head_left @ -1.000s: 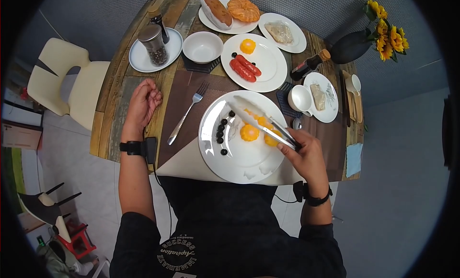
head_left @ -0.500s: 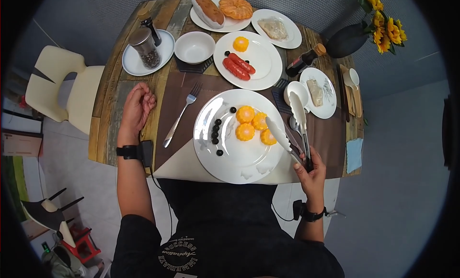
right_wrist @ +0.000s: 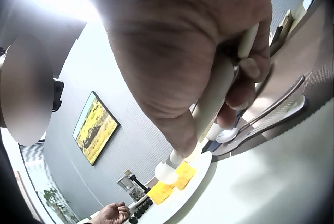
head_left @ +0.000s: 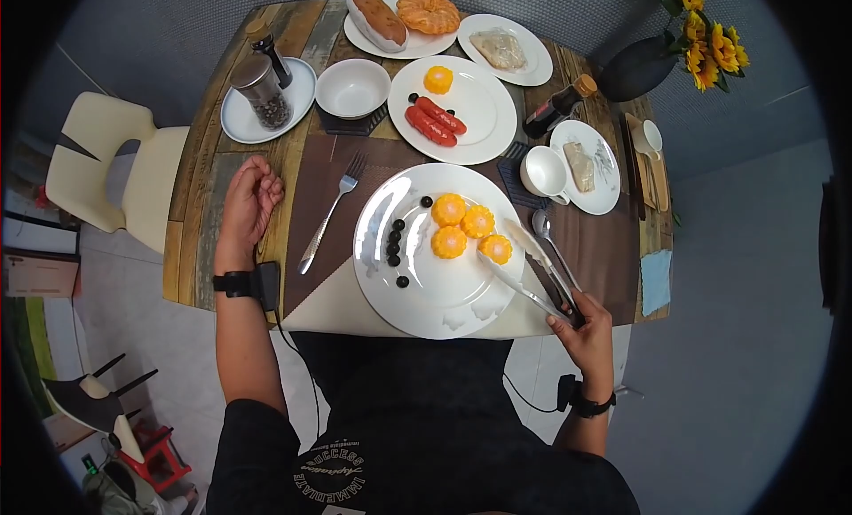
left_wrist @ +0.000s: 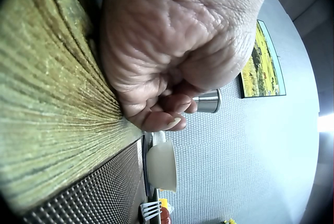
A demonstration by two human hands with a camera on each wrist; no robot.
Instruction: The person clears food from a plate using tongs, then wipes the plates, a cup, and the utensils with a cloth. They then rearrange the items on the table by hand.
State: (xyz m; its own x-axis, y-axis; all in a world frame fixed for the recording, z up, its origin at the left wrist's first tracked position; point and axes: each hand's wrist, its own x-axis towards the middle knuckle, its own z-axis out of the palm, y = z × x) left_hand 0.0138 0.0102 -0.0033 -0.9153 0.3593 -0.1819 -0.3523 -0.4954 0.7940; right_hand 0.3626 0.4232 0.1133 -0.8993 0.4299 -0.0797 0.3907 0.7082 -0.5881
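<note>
In the head view the right hand (head_left: 587,339) holds metal tongs (head_left: 543,265) with spread arms, their pale tips beside the lower-right yellow flower-shaped piece (head_left: 494,249) on the large white plate (head_left: 426,315). Whether they touch it, I cannot tell. Three more yellow pieces (head_left: 449,242) lie close by, left of which several black balls (head_left: 394,249) form a rough line. The left hand (head_left: 251,200) rests on the wooden table, fingers loosely curled and holding nothing. The right wrist view shows the right hand (right_wrist: 172,52) wrapped round the tongs' handle.
A fork (head_left: 330,215) lies left of the large plate, a spoon (head_left: 552,240) right of it. Behind are a bowl (head_left: 352,89), a plate with red sausages (head_left: 430,126), a cup (head_left: 543,172), a dark bottle (head_left: 555,112) and a pepper grinder (head_left: 263,93).
The tongs' tips have swung from near the cup down to the lower-right yellow piece. A second ago the tongs reached across the yellow pieces. The left hand stays in place.
</note>
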